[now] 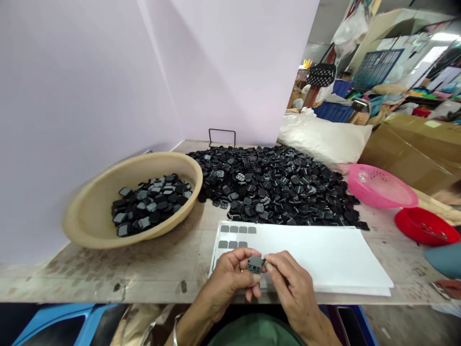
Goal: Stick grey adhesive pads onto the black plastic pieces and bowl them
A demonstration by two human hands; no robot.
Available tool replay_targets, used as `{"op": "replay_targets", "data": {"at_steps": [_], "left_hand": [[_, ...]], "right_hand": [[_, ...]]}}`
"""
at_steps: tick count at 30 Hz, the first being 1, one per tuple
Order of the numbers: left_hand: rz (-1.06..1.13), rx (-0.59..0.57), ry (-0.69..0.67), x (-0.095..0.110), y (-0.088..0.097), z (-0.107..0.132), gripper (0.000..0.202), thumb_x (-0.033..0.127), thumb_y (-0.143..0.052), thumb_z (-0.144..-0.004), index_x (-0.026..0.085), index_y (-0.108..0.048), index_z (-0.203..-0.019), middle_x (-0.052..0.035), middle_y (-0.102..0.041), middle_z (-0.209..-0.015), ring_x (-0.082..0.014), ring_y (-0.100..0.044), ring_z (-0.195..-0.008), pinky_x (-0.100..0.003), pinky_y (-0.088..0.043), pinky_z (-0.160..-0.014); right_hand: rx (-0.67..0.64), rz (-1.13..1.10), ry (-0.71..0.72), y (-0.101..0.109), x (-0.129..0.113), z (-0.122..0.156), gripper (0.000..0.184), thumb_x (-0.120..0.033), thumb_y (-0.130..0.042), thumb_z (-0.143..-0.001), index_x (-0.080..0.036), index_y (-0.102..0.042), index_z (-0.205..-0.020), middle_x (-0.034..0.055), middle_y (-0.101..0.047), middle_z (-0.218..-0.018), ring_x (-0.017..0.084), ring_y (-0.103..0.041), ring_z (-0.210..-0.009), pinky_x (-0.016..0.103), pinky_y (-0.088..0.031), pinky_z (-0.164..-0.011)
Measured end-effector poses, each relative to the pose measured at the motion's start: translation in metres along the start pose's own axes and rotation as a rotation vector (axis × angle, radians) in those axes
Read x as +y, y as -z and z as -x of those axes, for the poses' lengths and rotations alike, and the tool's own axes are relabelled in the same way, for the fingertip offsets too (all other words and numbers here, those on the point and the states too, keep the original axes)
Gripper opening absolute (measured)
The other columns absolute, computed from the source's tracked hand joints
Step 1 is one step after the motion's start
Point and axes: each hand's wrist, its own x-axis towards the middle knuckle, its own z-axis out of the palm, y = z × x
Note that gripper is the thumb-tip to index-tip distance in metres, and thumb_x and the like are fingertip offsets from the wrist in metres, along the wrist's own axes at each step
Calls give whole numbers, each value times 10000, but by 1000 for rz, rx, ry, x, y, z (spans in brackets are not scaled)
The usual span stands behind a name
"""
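A small black plastic piece with a grey face [254, 264] is pinched between the thumb and fingers of my left hand [228, 274], over the front of the white sheets [324, 254]. My right hand [295, 283] is closed at the right edge of that piece, thumb and forefinger pressed together. Something small and dark shows at its fingertips, too small to name. Rows of grey rounded-square stickers [238, 229] lie on the left part of the top sheet, some hidden behind my left hand.
Behind the sheets spreads a large heap of black plastic pieces [273, 185]. A beige basin [81, 221] at left holds more of them. At right stand a pink basket [382, 187], a red bowl [414, 226] and a cardboard box [406, 149]. A white sack [324, 137] lies behind.
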Motion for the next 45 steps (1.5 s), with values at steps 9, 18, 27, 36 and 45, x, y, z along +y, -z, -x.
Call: {"op": "replay_targets", "data": {"at_steps": [9, 18, 27, 36, 45], "left_hand": [[-53, 44, -13, 2, 0, -3, 389, 143, -727, -631, 113, -588, -993, 18, -613, -597, -109, -592, -472, -175, -430, -423], [-67, 38, -14, 3, 2, -3, 383, 153, -726, -645, 115, -587, -999, 25, -605, -588, -111, -599, -476, -176, -426, -424], [-82, 42, -11, 6, 0, -3, 389, 153, -717, -625, 121, -586, -989, 30, -606, -599, -111, -599, -471, -179, -423, -420], [-76, 41, -10, 3, 0, -2, 382, 138, -708, -632, 108, -584, -992, 15, -620, -619, -97, -588, -475, -169, -422, -427], [-119, 7, -71, -1, 2, -3, 353, 286, -719, -717, 115, -590, -997, 15, -605, -572, -109, -584, -476, -175, -418, -428]], "right_hand": [[-22, 16, 6, 0, -1, -1, 213, -146, -414, -957, -252, -566, -1062, 12, -573, -874, 142, -571, -769, 260, -439, -683], [-9, -3, -7, 1, -1, -3, 196, -163, -408, -960, -238, -572, -1039, 19, -571, -860, 151, -567, -765, 266, -436, -676], [-49, 39, -2, 0, -1, -6, 203, -166, -401, -963, -232, -581, -1031, 17, -561, -852, 145, -561, -753, 265, -424, -663], [-49, 31, -4, -4, 2, -2, 212, -163, -391, -968, -241, -567, -1055, 15, -565, -874, 146, -562, -779, 267, -426, -689], [-86, 104, -14, 1, -1, -4, 217, -179, -375, -968, -219, -584, -1014, 27, -574, -857, 160, -570, -769, 275, -436, -680]]}}
